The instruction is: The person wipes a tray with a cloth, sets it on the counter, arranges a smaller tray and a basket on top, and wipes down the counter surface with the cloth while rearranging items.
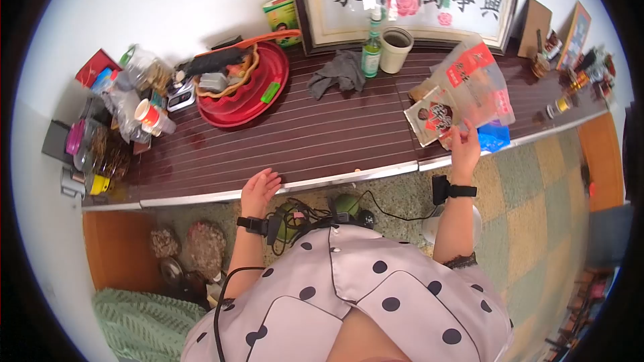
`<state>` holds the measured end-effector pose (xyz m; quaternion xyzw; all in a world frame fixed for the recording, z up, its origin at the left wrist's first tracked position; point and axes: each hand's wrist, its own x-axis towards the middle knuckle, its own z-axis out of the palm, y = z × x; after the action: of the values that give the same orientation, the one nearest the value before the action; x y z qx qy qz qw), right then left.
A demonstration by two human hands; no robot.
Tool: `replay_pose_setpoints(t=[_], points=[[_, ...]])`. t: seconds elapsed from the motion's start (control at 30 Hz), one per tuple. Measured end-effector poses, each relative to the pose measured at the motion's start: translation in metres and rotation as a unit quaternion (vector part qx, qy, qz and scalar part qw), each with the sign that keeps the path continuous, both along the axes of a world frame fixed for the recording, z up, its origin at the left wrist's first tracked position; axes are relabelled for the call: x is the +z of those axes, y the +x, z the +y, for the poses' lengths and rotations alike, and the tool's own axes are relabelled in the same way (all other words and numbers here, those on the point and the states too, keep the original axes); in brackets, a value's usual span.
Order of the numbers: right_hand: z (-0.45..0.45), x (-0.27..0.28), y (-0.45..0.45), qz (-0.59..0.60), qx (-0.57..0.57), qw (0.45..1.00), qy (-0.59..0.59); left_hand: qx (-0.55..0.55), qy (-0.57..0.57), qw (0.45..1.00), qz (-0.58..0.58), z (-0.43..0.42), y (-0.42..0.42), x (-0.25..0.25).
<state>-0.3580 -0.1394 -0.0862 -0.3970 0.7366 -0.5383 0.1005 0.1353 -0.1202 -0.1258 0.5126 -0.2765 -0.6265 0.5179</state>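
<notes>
My left hand [260, 186] is held at the front edge of the brown striped tabletop [302, 137], fingers stretched out and holding nothing. At the right, my right hand [464, 144] pinches the lower edge of a clear plastic bag [481, 84] with red labels. Just left of those fingers lies a silver and brown printed food packet [433, 117], partly over the bag. Bright blue plastic [494, 137] shows below the bag, near the table edge. The exact contact of the fingertips is small and hard to make out.
A grey cloth [337, 75], a green bottle [371, 53] and a cream cup [396, 50] stand toward the back. To the left are a red tray [278, 70] with a basket, paper cups [147, 112] and jars. A framed picture [409, 0] leans against the wall.
</notes>
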Motion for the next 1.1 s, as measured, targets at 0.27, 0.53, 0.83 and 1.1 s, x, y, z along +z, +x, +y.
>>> replay_pose_setpoints(t=[0.27,0.53,0.83,1.1], points=[[-0.005,-0.006,0.016,-0.077,0.032,0.992,-0.094,0.116,-0.005,0.993,0.019,0.002,0.025,-0.020],[0.010,-0.004,0.018,-0.045,0.028,0.997,-0.050,0.163,-0.011,0.984,0.072,-0.008,0.039,-0.026],[0.020,0.000,0.006,-0.074,-0.032,0.994,-0.078,0.173,0.049,0.982,0.060,-0.014,0.038,-0.020],[0.002,-0.034,-0.029,-0.032,-0.132,0.989,-0.055,0.152,0.055,0.985,0.053,-0.014,0.041,-0.019]])
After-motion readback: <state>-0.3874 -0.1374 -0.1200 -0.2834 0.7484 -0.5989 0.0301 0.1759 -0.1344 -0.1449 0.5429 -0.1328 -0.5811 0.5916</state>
